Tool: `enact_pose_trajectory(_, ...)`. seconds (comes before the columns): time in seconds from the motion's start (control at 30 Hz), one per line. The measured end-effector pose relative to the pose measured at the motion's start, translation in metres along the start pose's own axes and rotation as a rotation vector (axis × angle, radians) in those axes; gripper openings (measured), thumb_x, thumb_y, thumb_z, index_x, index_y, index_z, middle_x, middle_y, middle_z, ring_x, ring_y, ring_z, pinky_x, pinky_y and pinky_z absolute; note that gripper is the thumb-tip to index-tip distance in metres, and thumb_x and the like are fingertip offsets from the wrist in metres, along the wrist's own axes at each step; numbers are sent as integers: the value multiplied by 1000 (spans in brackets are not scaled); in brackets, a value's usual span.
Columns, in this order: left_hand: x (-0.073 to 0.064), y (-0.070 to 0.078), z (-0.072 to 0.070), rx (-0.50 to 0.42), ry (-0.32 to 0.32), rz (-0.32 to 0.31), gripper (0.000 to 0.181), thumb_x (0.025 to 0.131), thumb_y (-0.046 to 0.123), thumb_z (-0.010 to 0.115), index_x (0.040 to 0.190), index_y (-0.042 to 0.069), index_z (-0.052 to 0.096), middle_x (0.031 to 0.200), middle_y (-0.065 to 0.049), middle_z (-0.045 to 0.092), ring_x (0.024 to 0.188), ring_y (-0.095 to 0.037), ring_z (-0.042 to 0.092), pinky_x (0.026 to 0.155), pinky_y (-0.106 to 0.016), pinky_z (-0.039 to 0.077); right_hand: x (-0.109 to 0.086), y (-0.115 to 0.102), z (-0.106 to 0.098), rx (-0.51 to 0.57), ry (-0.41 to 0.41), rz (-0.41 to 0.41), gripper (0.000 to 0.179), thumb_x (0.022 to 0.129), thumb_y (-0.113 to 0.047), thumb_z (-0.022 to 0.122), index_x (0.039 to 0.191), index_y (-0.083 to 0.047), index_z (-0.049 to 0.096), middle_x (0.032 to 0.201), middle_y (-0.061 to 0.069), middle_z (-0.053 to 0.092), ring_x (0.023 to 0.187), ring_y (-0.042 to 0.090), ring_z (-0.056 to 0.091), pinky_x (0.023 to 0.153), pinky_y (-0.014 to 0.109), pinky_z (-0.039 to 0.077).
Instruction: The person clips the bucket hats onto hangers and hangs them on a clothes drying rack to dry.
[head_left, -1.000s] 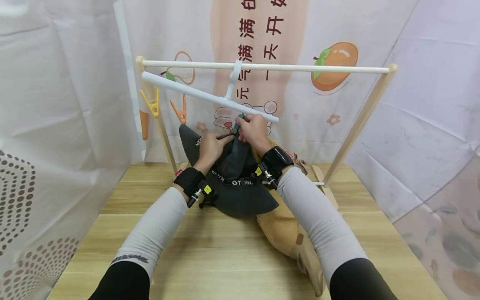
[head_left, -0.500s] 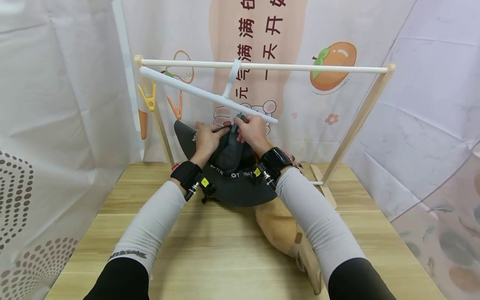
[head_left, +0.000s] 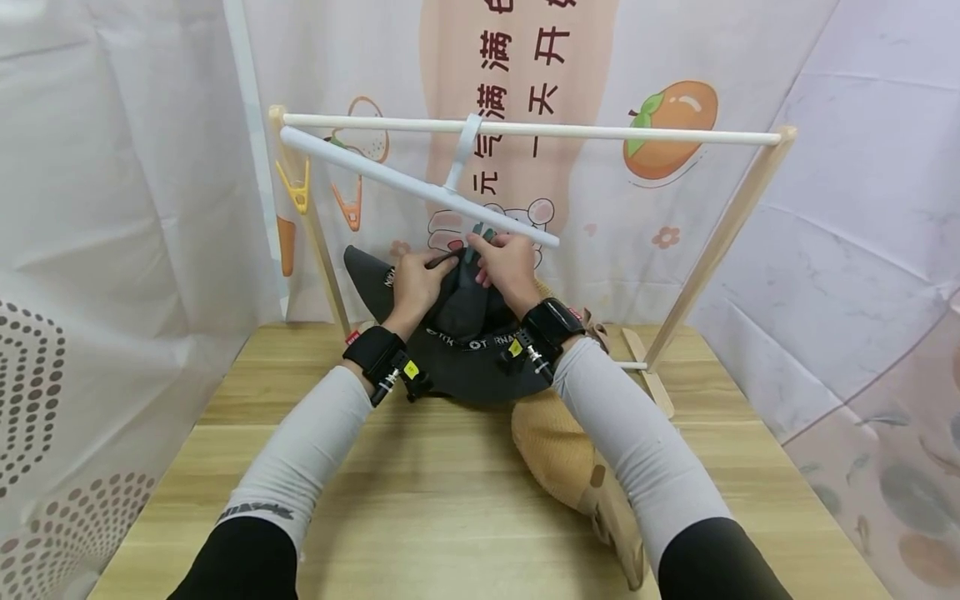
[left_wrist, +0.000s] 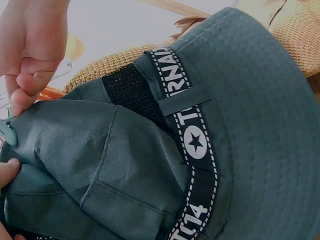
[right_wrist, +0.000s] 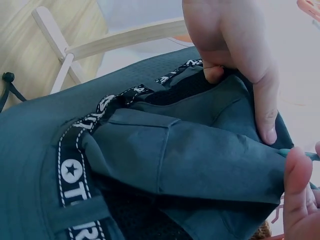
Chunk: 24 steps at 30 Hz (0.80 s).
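A dark green bucket hat (head_left: 487,379) with a white-lettered black band hangs tilted between my hands, crown up and brim toward me. My left hand (head_left: 414,287) grips the crown's fabric between thumb and fingers. With thumb and index finger, my right hand (head_left: 512,268) pinches a teal clothespin (head_left: 477,230) at the top of the crown. The clothespin's teal end (left_wrist: 7,134) lies against the fabric in the left wrist view; the right fingers hide part of it. Just above is the sloping pale hanger (head_left: 382,174), hooked on the rack's white rod.
A yellow clothespin (head_left: 297,193) and an orange one (head_left: 348,208) hang below the hanger's raised left end. The wooden rack (head_left: 720,250) stands on the wood-topped table (head_left: 420,517). Beside my right forearm lies a tan woven item (head_left: 551,454) with brown ribbon.
Over the last second my left hand and the hat's left side shifted left, and the lower brim rose. The hanger's left end went up. My right hand stayed nearly in place.
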<state>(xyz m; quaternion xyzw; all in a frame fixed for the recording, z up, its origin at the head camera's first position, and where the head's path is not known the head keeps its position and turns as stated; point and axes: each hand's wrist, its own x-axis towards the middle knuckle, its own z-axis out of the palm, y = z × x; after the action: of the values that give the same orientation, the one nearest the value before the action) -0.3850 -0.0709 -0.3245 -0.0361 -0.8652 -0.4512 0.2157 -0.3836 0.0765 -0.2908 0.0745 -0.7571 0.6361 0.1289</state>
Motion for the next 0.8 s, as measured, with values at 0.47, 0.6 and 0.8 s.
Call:
enact_pose_trajectory(0.47,-7,-4,0,-41,9,46,29,92,35,67,96,7,76,96,-16,73,90,-30,66,80,-37,50,-4,3,-3,-89,20,-28,33,92,-33,68,78,-3,67,57,-2,54,39,6,49,39,20,38)
enact_pose_trajectory(0.6,-11,-9,2,-36,1,72,32,91,35,69,84,4,69,83,-18,67,80,-30,63,65,-32,38,-10,8,-2,-144,17,-109,30,94,-30,65,93,-1,71,60,1,57,40,6,49,42,20,39)
enact_pose_trajectory(0.8,-16,-18,4,-10,-9,88,24,89,32,71,91,8,68,88,-14,69,82,-29,64,66,-30,37,-22,25,1,-291,-1,-201,37,96,-25,63,123,1,65,65,4,60,42,4,49,45,20,40)
